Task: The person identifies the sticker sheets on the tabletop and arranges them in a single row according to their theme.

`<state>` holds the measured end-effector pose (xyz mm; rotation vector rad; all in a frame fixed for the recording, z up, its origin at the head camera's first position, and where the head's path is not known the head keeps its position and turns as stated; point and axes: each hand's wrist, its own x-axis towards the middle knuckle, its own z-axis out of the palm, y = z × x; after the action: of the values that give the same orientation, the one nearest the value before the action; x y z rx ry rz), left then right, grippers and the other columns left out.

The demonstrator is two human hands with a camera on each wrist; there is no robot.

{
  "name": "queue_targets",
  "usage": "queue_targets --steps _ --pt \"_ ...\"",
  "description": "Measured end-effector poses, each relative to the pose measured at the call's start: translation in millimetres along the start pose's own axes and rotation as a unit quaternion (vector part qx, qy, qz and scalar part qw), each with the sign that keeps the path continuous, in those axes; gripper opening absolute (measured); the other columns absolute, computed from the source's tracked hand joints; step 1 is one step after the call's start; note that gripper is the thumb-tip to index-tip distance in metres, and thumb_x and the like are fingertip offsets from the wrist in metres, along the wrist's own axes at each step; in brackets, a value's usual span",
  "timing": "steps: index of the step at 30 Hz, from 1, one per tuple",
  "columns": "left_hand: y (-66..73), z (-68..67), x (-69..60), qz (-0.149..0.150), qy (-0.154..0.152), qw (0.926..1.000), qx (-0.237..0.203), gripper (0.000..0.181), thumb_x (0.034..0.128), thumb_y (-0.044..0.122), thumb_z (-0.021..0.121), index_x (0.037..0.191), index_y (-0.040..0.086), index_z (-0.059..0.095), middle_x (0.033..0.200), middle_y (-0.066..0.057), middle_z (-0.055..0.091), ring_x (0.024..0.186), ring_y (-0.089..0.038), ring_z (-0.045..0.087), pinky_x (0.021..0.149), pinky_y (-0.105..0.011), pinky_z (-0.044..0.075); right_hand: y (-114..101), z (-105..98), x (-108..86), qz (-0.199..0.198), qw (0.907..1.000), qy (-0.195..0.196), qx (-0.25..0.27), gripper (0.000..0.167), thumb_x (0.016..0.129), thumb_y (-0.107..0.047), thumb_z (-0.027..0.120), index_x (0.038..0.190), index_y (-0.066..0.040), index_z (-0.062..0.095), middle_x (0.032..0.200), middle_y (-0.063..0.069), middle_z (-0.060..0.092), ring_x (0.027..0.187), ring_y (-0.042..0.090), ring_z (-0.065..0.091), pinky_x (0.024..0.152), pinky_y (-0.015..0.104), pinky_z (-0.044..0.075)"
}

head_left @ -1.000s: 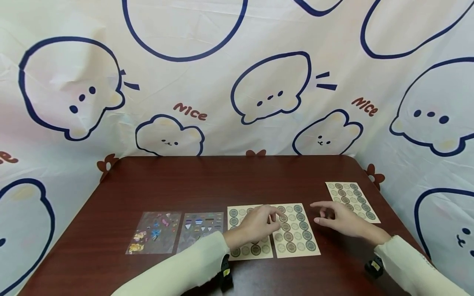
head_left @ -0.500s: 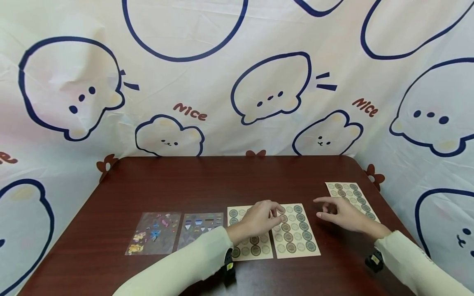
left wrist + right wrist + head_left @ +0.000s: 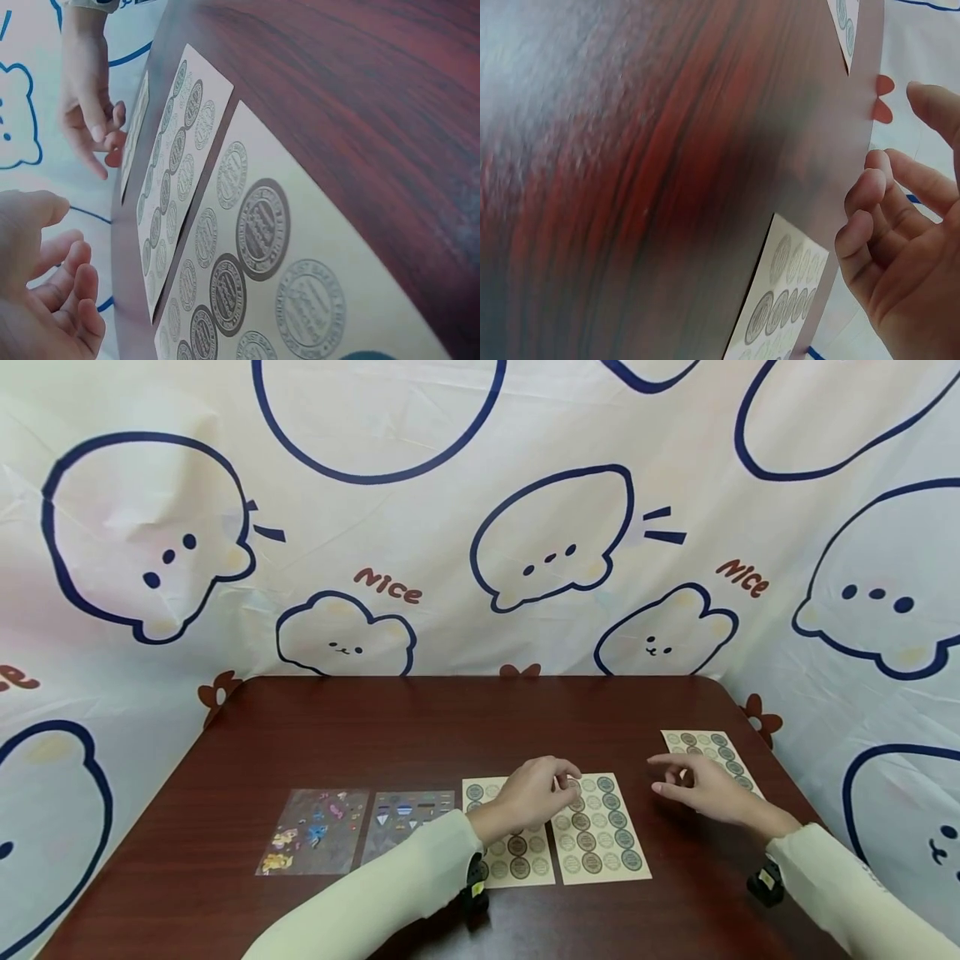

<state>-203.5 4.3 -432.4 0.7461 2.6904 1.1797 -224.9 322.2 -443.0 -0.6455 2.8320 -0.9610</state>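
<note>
Cream sheets (image 3: 598,831) (3, flat): circle-printed.

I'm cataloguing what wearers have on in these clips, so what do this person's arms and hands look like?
The left sleeve and right sleeve are long and pale cream; the right one bears a small dark marking, too small to read. The black left-wrist device and right-wrist device show yellowish patches. The left hand and right hand are ungloved.

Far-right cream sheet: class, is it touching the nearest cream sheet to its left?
Apart. The head view shows bare tabletop between the far-right cream sheet and the nearest cream sheet.
</note>
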Motion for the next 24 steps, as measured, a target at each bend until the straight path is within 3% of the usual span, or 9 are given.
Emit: queue_targets --steps 4,12,24 --pt "2.5 0.7 2.7 -0.002 -0.006 0.9999 0.009 0.028 0.0974 0.024 0.064 0.122 0.014 0.072 0.09 0.009 0.063 0.066 -0.001 0.05 0.059 -0.018 0.04 3 -4 -1.1 0.026 0.9992 -0.014 0.028 0.043 0.097 -0.022 0.068 0.132 0.002 0.061 0.078 0.001 0.057 0.047 0.007 0.047 0.043 0.029 0.045" --pt "8.3 3.3 9.8 -0.007 -0.003 0.9998 0.017 0.026 0.0978 0.027 0.065 0.12 0.016 0.073 0.091 0.008 0.062 0.069 -0.003 0.05 0.063 -0.019 0.041 11 -12 -2.7 0.022 0.9997 0.005 -0.01 0.04 0.098 -0.021 0.067 0.13 0.003 0.063 0.081 0.0 0.06 0.061 0.005 0.051 0.058 0.025 0.045" --pt "10.5 1.7 18.8 0.012 -0.016 0.9972 0.073 0.026 0.0994 0.029 0.064 0.122 0.017 0.072 0.098 0.004 0.066 0.076 -0.004 0.052 0.065 -0.019 0.042 26 -33 -3.9 0.066 0.9976 0.0 -0.019 0.047 0.1 -0.027 0.065 0.136 0.003 0.059 0.086 0.006 0.065 0.051 0.012 0.052 0.047 0.03 0.045"
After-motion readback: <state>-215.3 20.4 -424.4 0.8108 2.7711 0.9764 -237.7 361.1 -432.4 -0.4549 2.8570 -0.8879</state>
